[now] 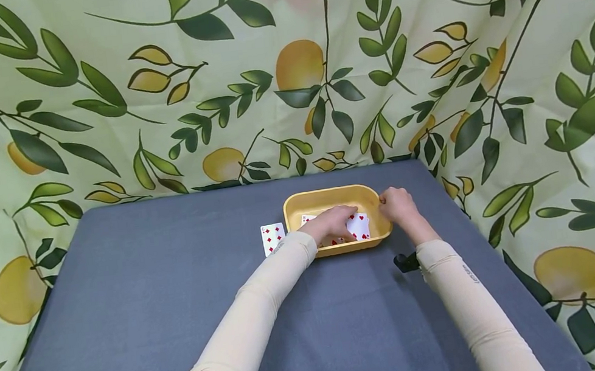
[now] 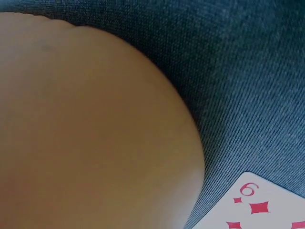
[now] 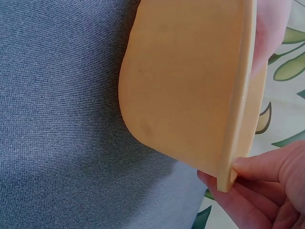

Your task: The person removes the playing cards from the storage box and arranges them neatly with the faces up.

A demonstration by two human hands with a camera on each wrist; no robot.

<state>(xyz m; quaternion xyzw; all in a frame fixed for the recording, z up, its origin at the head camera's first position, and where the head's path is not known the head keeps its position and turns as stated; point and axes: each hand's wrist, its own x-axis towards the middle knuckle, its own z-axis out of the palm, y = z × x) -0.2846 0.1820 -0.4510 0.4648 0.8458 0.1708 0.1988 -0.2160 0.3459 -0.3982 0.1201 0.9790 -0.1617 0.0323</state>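
A yellow plastic tub [image 1: 338, 249] stands on the table with several red-suited playing cards [image 1: 358, 227] inside. My left hand [image 1: 329, 223] reaches over its front left rim, thumb and forefinger spread apart above the cards; its own fingers hide part of them. In the left wrist view, bare skin fills much of the picture and conceals the fingertips. At the tub's right end, my right hand [image 1: 397, 203] pinches the rim between thumb and fingers, clearest in the right wrist view. Left of the tub lies a six of diamonds [image 1: 273, 237], face up on the cloth.
Dark blue-grey cloth covers the table [image 1: 152, 312]. A leaf-and-fruit patterned curtain [image 1: 243, 94] hangs behind and along both sides. Close to the right wrist is a small black device [image 1: 405, 262].
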